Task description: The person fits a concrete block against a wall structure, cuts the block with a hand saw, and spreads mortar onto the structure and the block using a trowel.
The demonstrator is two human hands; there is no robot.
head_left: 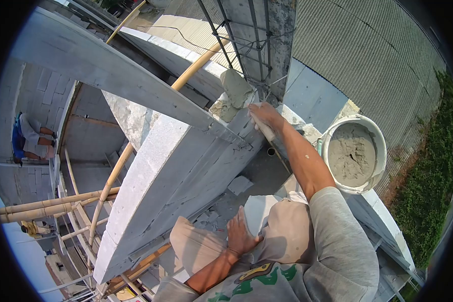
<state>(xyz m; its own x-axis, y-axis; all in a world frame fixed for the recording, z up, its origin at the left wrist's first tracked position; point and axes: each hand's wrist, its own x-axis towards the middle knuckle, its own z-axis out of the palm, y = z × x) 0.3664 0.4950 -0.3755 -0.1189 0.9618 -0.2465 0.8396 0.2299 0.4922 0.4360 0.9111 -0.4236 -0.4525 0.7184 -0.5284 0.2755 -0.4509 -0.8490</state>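
Observation:
My right hand (268,117) is closed around the pale handle of a trowel (261,127), just below a lump of wet mortar (235,88) on the wall's end by the steel bars. Fingers spread, my left hand (242,234) rests against a light block piece (259,210) between my knees. A white bucket (381,151) of grey mortar (351,153) stands to the right of my right forearm. The white block wall (151,171) runs from the lower left up to the mortar.
Vertical rebar (256,40) rises beside a concrete column (282,35). A long grey beam (100,58) crosses the upper left. Bamboo poles (110,181) stand left of the wall. A person (25,136) is at far left below. A corrugated roof (357,55) lies at upper right.

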